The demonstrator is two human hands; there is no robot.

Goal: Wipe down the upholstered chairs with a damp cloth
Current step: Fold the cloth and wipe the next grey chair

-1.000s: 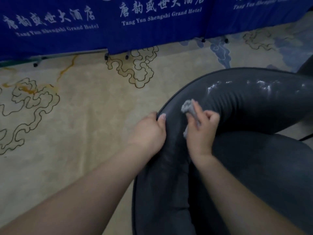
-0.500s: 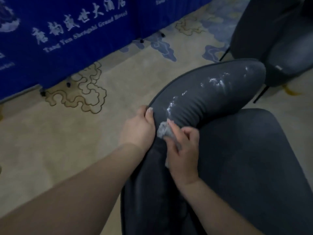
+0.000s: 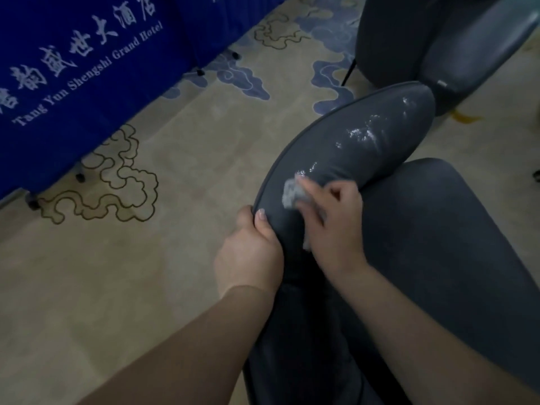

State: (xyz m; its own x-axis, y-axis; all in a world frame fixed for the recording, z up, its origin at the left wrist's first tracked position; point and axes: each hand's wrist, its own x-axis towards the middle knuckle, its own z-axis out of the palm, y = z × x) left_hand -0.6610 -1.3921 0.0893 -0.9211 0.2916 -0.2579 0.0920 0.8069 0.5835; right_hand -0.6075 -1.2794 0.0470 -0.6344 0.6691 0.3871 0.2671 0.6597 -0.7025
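Note:
A dark grey upholstered chair [image 3: 438, 229] fills the lower right, its curved backrest [image 3: 365, 141] arching up to the right with wet shiny streaks on it. My left hand [image 3: 251, 252] grips the backrest's left edge, thumb on the inner face. My right hand [image 3: 330, 226] holds a small crumpled grey cloth [image 3: 292, 194] and presses it against the backrest's inner face, just right of the left hand. Part of the cloth is hidden under the palm.
A second dark grey chair [image 3: 453, 39] stands at the top right, close to the backrest's far end. A blue banner [image 3: 87, 68] with white lettering runs along the upper left on small black feet. Beige patterned carpet [image 3: 146, 258] covers the floor.
The view has swung right, bringing the second chair in. My right hand with the cloth slid down the backrest and now sits a little higher again. My left hand kept its grip.

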